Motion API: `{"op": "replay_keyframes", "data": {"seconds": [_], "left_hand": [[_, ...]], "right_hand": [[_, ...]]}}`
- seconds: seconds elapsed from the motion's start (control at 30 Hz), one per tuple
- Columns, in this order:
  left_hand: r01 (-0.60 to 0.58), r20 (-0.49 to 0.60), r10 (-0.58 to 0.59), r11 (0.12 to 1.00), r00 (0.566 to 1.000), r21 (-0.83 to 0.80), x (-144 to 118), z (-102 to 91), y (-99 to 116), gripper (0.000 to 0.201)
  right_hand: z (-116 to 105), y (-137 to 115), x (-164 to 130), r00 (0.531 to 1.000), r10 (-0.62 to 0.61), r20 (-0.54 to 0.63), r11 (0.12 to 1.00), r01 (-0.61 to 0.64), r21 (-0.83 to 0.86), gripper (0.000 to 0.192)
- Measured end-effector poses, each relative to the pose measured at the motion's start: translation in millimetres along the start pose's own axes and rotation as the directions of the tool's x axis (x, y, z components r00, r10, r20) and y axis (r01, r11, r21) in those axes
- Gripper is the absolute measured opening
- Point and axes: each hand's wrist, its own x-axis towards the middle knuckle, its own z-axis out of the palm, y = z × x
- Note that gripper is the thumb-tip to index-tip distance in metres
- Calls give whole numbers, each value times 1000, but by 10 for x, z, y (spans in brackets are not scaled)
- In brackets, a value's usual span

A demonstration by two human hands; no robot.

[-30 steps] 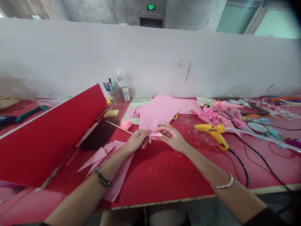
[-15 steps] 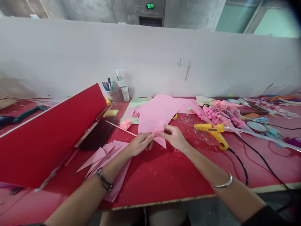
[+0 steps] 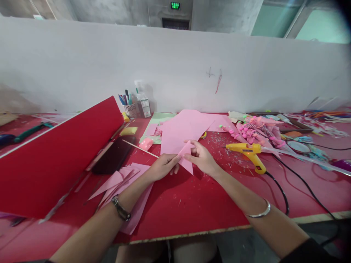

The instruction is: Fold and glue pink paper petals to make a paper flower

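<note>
Between both hands is a small folded piece of pink paper (image 3: 187, 162), its pointed corner hanging down over the red table. My left hand (image 3: 165, 167) pinches its left edge with thumb and fingers closed. From the other side my right hand (image 3: 202, 157) grips the paper, thumb in front and fingertips partly behind it. Just beyond the hands lies a larger pink sheet (image 3: 181, 126). A thin pale stick (image 3: 139, 148) points toward my left hand, and its near end is at the fingers; I cannot tell if they touch. Cut pink pieces (image 3: 117, 184) lie under my left forearm.
A yellow glue gun (image 3: 249, 153) with a black cable lies right of my right hand. Pink decorated cones (image 3: 252, 131) are heaped behind it. On the left are a leaning red board (image 3: 65, 157) and a dark phone (image 3: 113, 157). A pen cup (image 3: 129, 109) stands by the wall.
The pink paper between my hands is now sharper and shows a flatter folded face with an upright point. My right fingers have shifted slightly around it. Other things stay in place.
</note>
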Motion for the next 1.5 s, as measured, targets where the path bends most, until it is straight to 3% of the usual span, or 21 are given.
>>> {"op": "replay_keyframes", "data": {"seconds": [0.13, 0.43, 0.63, 0.83, 1.0, 1.13, 1.3, 1.5], "left_hand": [[-5, -11, 5, 1000, 1000, -13, -1, -5, 7, 38], [96, -10, -97, 989, 995, -111, 24, -3, -25, 41], [98, -78, -127, 951, 989, -294, 39, -50, -39, 47], [63, -98, -103, 936, 990, -348, 35, -69, -28, 40], [57, -28, -71, 939, 997, -338, 22, -70, -31, 36], [28, 64, -12, 965, 998, -262, -4, -71, -38, 35], [3, 167, 36, 974, 985, -224, -22, -60, -31, 34], [-23, 181, 59, 980, 982, -200, -20, -30, -26, 37]], "right_hand": [[2, -13, 0, 997, -29, 72, 999, 31, -29, 29], [46, 23, -19, 999, -37, 39, 989, 43, -139, 27], [0, -26, -19, 961, -272, -49, 904, 237, -357, 41], [-44, -101, -10, 916, -351, 196, 821, 402, -405, 26], [-45, -91, -12, 923, -364, 127, 844, 385, -373, 17], [-45, -89, -19, 950, -297, 99, 878, 312, -362, 10], [-23, -44, -14, 978, -208, 25, 939, 207, -276, 17], [13, 13, -8, 987, -148, -55, 966, 133, -223, 15]]}}
